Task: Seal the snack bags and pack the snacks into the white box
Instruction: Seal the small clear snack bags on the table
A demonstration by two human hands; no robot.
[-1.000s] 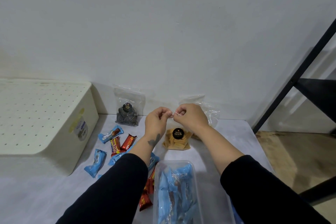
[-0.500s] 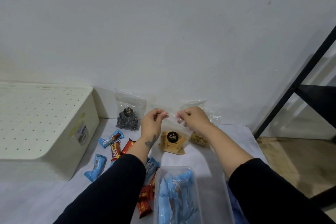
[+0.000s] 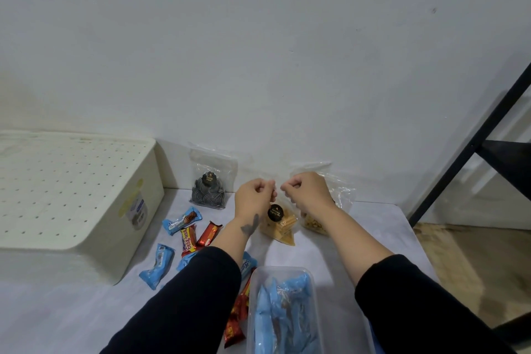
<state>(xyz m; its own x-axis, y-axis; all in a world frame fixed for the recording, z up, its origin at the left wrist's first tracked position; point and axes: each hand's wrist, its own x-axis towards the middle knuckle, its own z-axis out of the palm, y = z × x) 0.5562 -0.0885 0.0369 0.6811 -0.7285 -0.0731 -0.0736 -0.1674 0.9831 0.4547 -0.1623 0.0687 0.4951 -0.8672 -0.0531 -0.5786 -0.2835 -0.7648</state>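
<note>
My left hand (image 3: 254, 197) and my right hand (image 3: 307, 189) pinch the top edge of a clear bag of yellow crackers (image 3: 280, 225) with a round black label, held upright over the white cloth. A second clear bag with nuts (image 3: 330, 204) stands behind my right hand, partly hidden. A bag of dark spiral biscuits (image 3: 209, 181) leans on the wall. The white box (image 3: 66, 195) with a perforated lid sits at the left, lid shut.
Blue and red wrapped snack bars (image 3: 184, 231) lie scattered between the box and my left arm. A clear tub holding blue packets (image 3: 283, 313) sits near the front edge. A black metal frame (image 3: 474, 149) stands at the right, over bare floor.
My hands had spread apart along the bag's top edge, then closed back together. The cracker bag has tilted and sits slightly lower.
</note>
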